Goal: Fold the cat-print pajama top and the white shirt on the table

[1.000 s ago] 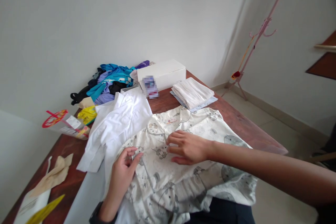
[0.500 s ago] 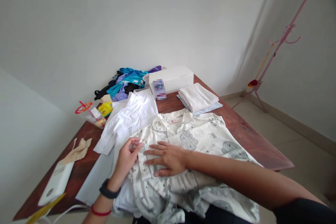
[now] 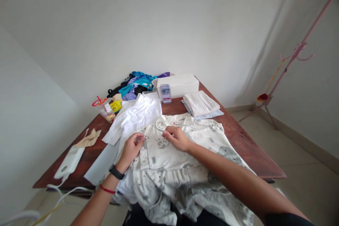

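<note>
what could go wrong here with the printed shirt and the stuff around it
The lower part of the printed shirt hangs past the near edge of the table, so its weight might drag it down.
The clear cup stands close to the white garment; if knocked, it could spill onto it.
The white cable loops beyond the table edge, so a snag might pull the white device off.

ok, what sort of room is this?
Likely a room in a home: a printed garment lies partly on a wooden table, with a heap of clothes near the wall and a pink coat stand off to the right.
</note>
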Demonstrator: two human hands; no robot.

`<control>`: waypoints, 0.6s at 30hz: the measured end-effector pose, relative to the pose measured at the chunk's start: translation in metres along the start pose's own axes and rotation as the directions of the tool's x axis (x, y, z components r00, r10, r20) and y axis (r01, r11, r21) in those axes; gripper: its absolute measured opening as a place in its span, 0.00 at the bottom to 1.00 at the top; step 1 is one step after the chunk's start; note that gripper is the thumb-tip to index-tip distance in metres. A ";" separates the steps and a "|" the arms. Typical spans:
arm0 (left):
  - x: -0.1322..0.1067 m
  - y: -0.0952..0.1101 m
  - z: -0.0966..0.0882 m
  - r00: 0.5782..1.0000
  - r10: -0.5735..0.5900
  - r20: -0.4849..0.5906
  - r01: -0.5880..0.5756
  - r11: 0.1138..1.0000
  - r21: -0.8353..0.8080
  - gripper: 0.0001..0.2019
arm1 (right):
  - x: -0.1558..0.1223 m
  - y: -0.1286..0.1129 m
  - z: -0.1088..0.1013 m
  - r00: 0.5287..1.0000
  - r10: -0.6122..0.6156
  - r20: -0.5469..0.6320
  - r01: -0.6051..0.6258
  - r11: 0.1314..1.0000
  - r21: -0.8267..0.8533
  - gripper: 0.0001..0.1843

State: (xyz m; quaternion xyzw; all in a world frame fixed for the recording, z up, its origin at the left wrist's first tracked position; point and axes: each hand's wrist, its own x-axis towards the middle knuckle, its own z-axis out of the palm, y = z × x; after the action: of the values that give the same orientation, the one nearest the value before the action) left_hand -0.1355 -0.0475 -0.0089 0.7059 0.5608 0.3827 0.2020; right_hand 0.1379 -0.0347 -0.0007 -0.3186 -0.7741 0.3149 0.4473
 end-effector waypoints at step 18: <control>-0.013 0.011 -0.027 0.999 -0.038 0.013 0.037 0.999 0.008 0.17 | -0.004 0.009 -0.001 0.986 0.056 0.154 -0.034 0.989 -0.143 0.24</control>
State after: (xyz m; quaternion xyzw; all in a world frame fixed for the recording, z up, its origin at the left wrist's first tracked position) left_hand -0.1506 -0.0668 0.0117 0.6985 0.5740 0.3721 0.2102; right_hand 0.1423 -0.0316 -0.0092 -0.3408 -0.8199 0.2941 0.3538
